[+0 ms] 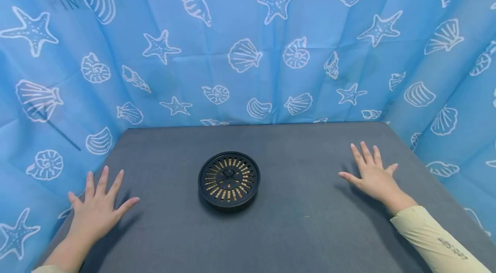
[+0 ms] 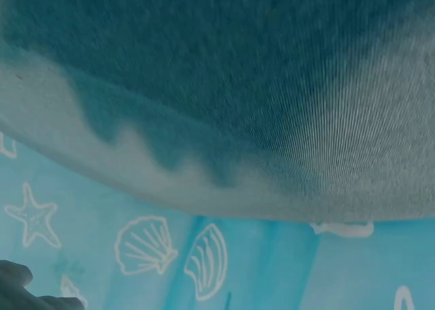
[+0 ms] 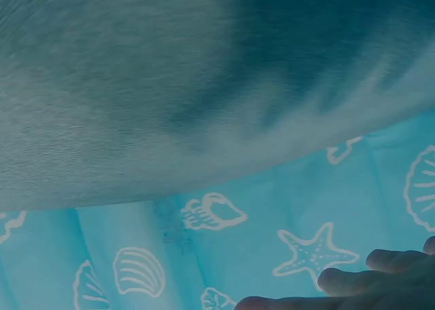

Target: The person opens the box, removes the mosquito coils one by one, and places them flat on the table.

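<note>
A round black container with a slotted lid (image 1: 229, 180) stands left of the middle of the grey table; tan material shows through its slots, and a small ring sits at the lid's centre. My left hand (image 1: 94, 208), fingers spread, hovers over the table's left side and holds nothing. On the right, my right hand (image 1: 372, 176) is spread out too, apart from the container, its shadow on the cloth beneath. In the left wrist view, dark fingertips (image 2: 20, 286) show in the lower left corner. Several fingers (image 3: 353, 283) of the right hand edge into the right wrist view at lower right.
The table (image 1: 294, 238) is covered in grey cloth. A blue curtain (image 1: 248, 27) with white shells and starfish hangs along its back edge and both sides. A pale sleeve (image 1: 438, 238) covers the right forearm.
</note>
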The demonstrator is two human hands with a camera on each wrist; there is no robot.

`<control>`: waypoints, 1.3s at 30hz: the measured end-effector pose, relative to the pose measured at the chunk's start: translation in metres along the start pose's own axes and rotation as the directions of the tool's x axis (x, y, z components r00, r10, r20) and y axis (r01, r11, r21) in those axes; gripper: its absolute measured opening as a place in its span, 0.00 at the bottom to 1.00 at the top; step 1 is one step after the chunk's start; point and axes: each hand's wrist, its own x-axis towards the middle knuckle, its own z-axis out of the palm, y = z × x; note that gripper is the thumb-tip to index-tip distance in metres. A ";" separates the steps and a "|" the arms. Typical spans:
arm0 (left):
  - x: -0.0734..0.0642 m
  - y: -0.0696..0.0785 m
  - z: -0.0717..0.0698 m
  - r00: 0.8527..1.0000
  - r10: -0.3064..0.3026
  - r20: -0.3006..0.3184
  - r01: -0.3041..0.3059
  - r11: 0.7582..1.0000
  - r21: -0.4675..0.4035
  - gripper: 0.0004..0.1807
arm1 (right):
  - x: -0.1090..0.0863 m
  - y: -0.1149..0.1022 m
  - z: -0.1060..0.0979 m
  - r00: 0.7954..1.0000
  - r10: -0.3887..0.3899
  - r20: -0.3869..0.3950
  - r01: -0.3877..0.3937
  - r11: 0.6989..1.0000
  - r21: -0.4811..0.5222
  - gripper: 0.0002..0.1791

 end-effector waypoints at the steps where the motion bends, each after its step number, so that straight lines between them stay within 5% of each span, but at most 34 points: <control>1: -0.001 0.001 0.000 1.000 0.007 0.005 -0.007 1.000 -0.004 0.51 | 0.000 -0.002 -0.001 1.000 -0.001 0.002 0.001 1.000 0.008 0.55; 14: -0.003 0.025 0.001 0.993 0.043 0.114 -0.023 0.985 -0.172 0.52 | -0.004 -0.043 -0.002 0.999 -0.028 0.038 0.018 0.969 0.247 0.63; 24: -0.005 0.048 0.003 0.983 0.119 0.137 -0.047 0.896 -0.441 0.53 | -0.005 -0.076 -0.003 0.992 -0.092 0.085 0.037 0.861 0.506 0.63; 30: -0.004 0.063 0.004 0.976 0.128 0.176 -0.015 0.846 -0.533 0.54 | -0.005 -0.096 -0.003 0.988 -0.128 0.084 0.040 0.745 0.666 0.63; 35: -0.003 0.076 0.001 0.975 0.112 0.193 0.024 0.806 -0.591 0.54 | -0.003 -0.112 0.007 0.972 -0.223 0.071 0.070 0.566 0.821 0.62; 39: -0.003 0.086 -0.003 0.975 0.077 0.208 0.072 0.778 -0.624 0.53 | -0.003 -0.125 0.017 0.959 -0.265 0.104 0.030 0.455 0.890 0.61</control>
